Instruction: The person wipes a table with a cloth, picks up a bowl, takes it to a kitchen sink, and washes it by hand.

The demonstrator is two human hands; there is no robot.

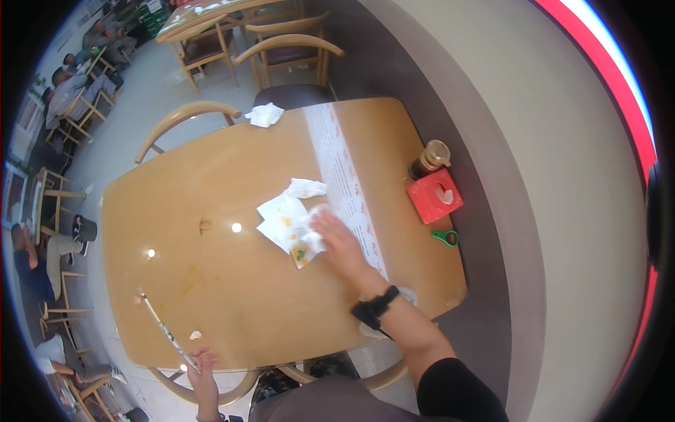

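Note:
My right hand (339,243) presses a crumpled white tissue (313,235) onto the wooden table (232,302), its fingers partly hiding it. Stained, folded white napkins (278,214) lie spread just left of that hand. A napkin corner (301,255) smeared with yellow and green food bits sits below them, and another crumpled tissue (306,188) lies above. At the table's near left edge, my left hand (204,366) is closed on the near end of a long, thin, white stick with a dark pattern (166,330). The stick's far end reaches the tabletop beside a small scrap.
A red tissue box (434,196), a brown-filled jar (430,159) and green-handled scissors (445,238) stand or lie along the right edge by the wall. A printed white strip (342,176) crosses the table. Another crumpled tissue (265,114) lies at the far edge. Wooden chairs (184,116) surround the table; people sit farther left.

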